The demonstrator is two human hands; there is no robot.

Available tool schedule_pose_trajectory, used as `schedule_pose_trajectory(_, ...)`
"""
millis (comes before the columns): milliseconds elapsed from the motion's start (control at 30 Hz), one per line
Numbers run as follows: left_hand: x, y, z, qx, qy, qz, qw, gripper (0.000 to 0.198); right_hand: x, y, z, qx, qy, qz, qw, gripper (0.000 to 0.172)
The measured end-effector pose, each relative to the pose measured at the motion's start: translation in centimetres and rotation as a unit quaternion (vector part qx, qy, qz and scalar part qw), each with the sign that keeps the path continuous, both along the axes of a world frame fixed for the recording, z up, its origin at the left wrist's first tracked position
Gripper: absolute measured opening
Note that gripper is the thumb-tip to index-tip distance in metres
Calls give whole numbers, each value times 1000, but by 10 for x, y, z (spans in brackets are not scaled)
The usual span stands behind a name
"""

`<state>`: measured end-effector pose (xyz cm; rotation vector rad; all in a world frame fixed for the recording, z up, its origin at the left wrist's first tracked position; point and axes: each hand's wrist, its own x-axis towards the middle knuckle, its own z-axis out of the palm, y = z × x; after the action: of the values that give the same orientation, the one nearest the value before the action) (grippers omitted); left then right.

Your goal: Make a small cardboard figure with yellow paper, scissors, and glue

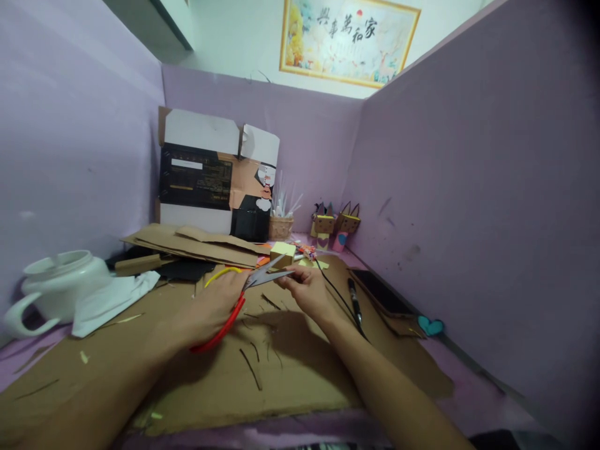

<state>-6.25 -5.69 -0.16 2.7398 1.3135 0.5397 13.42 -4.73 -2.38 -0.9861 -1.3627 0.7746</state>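
Red-handled scissors point(225, 328) are in my left hand point(218, 306), fingers wrapped at the handles. Their blades are spread and point right, toward my right hand point(307, 289). A small dark piece is pinched in my right fingertips, close to the blades; its shape is hard to make out. Just behind the blades stands a small box with a pale yellow top point(283, 251). Thin dark cut strips point(250, 369) lie scattered on the brown cardboard sheet point(300, 387) below my hands.
At the left are a white teapot point(65, 284) and a white tissue point(117, 303). Cardboard pieces point(201, 247) and a flattened box point(197, 178) stand behind. To the right lie a pen point(355, 300), a black cable point(338, 294), a dark phone point(382, 292) and a teal heart point(430, 325).
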Motion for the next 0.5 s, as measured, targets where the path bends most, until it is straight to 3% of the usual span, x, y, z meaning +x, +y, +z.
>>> schedule_pose_trajectory(500,0,6,-8,34,19,3,999,41,-2,2,-9,22,1,17,1000,9)
